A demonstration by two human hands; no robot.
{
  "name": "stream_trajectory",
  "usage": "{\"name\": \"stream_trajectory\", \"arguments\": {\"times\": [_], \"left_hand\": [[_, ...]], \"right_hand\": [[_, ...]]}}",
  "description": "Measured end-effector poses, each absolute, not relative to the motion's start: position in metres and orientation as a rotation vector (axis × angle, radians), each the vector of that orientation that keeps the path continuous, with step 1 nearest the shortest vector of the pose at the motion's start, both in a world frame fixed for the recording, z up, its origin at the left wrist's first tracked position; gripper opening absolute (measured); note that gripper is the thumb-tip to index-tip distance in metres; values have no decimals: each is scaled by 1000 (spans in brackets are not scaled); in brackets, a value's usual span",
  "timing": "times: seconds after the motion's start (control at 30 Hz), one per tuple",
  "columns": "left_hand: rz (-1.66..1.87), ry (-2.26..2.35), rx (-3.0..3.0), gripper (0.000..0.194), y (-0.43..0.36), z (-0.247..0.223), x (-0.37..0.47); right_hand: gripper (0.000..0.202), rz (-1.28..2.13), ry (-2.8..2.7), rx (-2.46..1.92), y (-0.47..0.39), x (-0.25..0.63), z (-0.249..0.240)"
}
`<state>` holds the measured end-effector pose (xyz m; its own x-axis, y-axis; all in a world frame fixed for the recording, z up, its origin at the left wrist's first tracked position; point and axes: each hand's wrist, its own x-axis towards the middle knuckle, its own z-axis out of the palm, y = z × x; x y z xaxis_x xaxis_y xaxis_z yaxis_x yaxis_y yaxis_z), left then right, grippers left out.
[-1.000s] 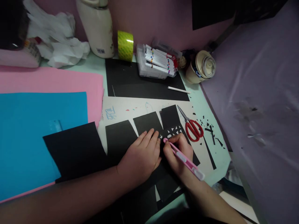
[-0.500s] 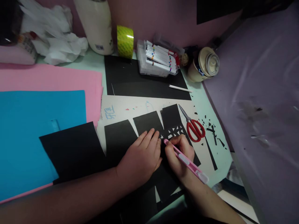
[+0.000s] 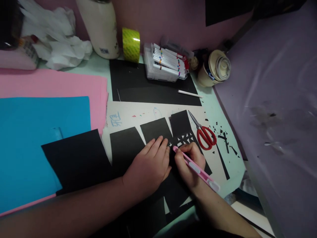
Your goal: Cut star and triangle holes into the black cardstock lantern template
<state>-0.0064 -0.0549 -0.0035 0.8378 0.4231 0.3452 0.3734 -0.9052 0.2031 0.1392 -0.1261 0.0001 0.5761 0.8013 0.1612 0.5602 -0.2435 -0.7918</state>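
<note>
My right hand (image 3: 190,163) grips a pink utility knife (image 3: 198,170), its front end down at the black paper (image 3: 127,143). Small star and triangle openings show pale in the paper just beyond the knife's front end. The blade itself is too small to make out. My left hand (image 3: 151,162) lies flat on the black paper, fingers stretched out, close to the left of the knife. The paper has several wide flaps with slits between them. Red-handled scissors (image 3: 206,137) rest right of the paper.
Black paper scraps (image 3: 224,138) lie scattered at the right. A box of white markers (image 3: 168,62), a yellow tape roll (image 3: 131,45), a white bottle (image 3: 100,28) and a cup (image 3: 214,69) line the back. Blue sheets (image 3: 44,122) and pink sheets (image 3: 99,86) lie left.
The view has shifted very slightly. Both hands stay in nearly the same place, the right still gripping the utility knife.
</note>
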Motion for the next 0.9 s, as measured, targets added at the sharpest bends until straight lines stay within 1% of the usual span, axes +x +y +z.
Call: {"name": "stream_trajectory", "arguments": {"times": [0.37, 0.73, 0.9], "left_hand": [[570, 623, 2880, 46, -55, -4, -7], [561, 620, 2878, 45, -55, -4, -7], [591, 606, 2879, 44, -54, -5, -7]], "right_hand": [[15, 346, -1168, -1910, -126, 140, -1], [14, 279, -1274, -1903, -126, 140, 1], [13, 188, -1401, -1886, -127, 140, 0]]}}
